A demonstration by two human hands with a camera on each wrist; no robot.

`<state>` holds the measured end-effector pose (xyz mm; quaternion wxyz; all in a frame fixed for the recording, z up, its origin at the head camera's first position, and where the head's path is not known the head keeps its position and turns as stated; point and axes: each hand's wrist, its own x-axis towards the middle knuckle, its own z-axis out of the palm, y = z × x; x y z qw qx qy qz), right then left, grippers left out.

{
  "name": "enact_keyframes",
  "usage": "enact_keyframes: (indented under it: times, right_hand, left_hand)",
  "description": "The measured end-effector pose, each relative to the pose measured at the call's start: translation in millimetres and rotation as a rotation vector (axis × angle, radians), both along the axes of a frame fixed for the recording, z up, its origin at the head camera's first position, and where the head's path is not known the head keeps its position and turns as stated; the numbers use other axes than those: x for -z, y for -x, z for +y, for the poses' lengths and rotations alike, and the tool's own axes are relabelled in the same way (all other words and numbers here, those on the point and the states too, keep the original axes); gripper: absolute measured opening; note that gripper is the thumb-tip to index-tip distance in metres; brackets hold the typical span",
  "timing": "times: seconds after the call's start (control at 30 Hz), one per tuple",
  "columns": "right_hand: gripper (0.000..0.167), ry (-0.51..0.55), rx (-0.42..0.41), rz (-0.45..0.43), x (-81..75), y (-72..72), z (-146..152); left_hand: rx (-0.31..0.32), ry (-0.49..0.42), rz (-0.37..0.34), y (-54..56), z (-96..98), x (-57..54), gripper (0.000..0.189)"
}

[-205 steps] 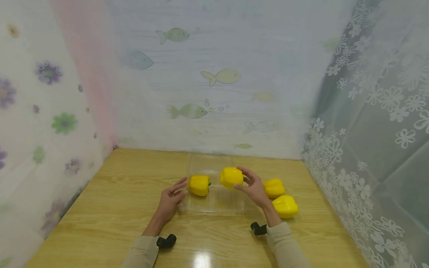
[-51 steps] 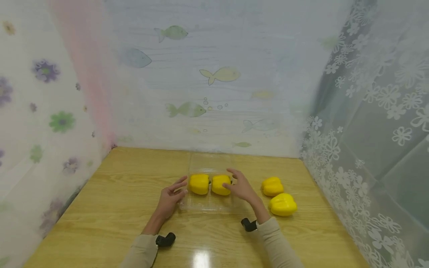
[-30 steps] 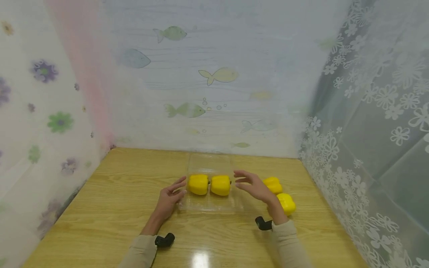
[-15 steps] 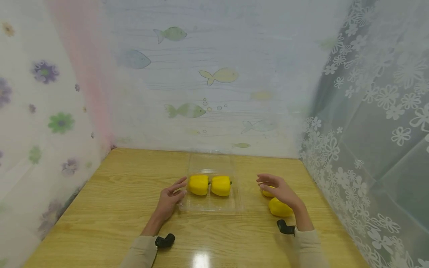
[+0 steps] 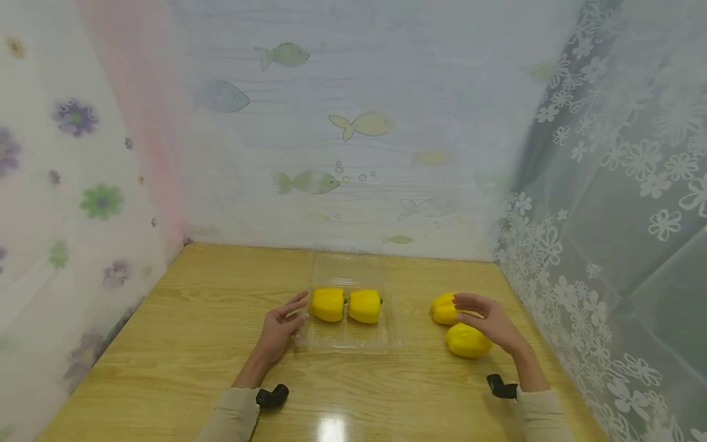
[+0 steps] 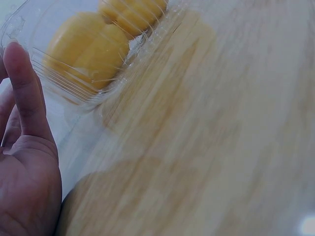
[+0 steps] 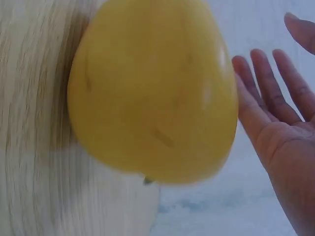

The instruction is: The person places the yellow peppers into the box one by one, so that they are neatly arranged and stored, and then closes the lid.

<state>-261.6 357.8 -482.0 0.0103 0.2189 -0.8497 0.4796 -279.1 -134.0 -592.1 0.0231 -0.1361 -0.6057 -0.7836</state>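
Two yellow bell peppers, one on the left point(image 5: 328, 304) and one on the right point(image 5: 364, 306), lie side by side in a clear plastic clamshell box point(image 5: 345, 344). My left hand point(image 5: 278, 333) rests at the box's left edge; in the left wrist view a fingertip appears to touch its clear wall. Two more bell peppers, a farther one point(image 5: 443, 309) and a nearer one point(image 5: 467, 341), lie on the table to the right. Beside and above them hovers my right hand point(image 5: 491, 322), fingers extended and holding nothing. A bell pepper point(image 7: 152, 93) fills much of the right wrist view.
The box's lid point(image 5: 349, 268) is folded back toward the fish-patterned curtain point(image 5: 353, 123). Wooden table point(image 5: 353, 393) surface extends around the box. Flowered curtains flank both sides. A black wrist-camera mount sits at each sleeve.
The right hand set a second pepper in the box beside the first, let go, and moved right to the two peppers on the table. The left hand has stayed at the box.
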Motion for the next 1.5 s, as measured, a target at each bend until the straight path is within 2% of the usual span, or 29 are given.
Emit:
enact_keyframes:
  times: [0.23,0.33,0.47,0.6,0.73,0.9,1.03,1.13,1.37,1.5]
  right_hand:
    - [0.055,0.055,0.049,-0.036,5.6,-2.8,17]
    - [0.049,0.042,0.061,-0.011,9.2,-4.6,23]
    - [0.039,0.03,0.032,0.019,12.2,-6.4,31]
    - [0.043,0.025,0.016,0.017,14.4,-6.2,36]
    - [0.048,-0.049,0.064,-0.007,15.0,-8.8,38]
    - [0.047,-0.174,0.132,-0.06,15.1,-15.8,34]
    - [0.047,-0.209,0.15,-0.089,15.9,-17.2,32]
    - [0.051,-0.2,0.091,-0.119,18.1,-16.0,35]
    - [0.062,-0.097,-0.172,-0.212,25.8,-13.2,49]
    - [0.063,-0.077,-0.194,-0.219,28.8,-11.7,51]
  left_hand:
    - [0.021,-0.001,0.02,1.0,0.2,0.0,0.044]
    - [0.021,-0.005,0.028,0.8,0.4,0.0,0.044]
    - [0.024,-0.014,0.027,0.5,0.0,0.1,0.045]
    - [0.038,-0.025,0.029,0.1,-0.6,-0.1,0.046]
    - [0.04,-0.026,0.035,-0.1,-0.3,0.4,0.047]
    - [0.039,-0.03,0.041,-0.2,0.2,0.4,0.046]
    - [0.034,-0.033,0.034,-0.4,0.0,0.4,0.046]
    - [0.029,-0.024,0.03,-0.3,-0.4,0.9,0.045]
    - [0.027,-0.009,0.019,0.0,-0.3,0.0,0.045]
    - [0.027,-0.02,0.011,-0.4,0.5,-1.4,0.045]
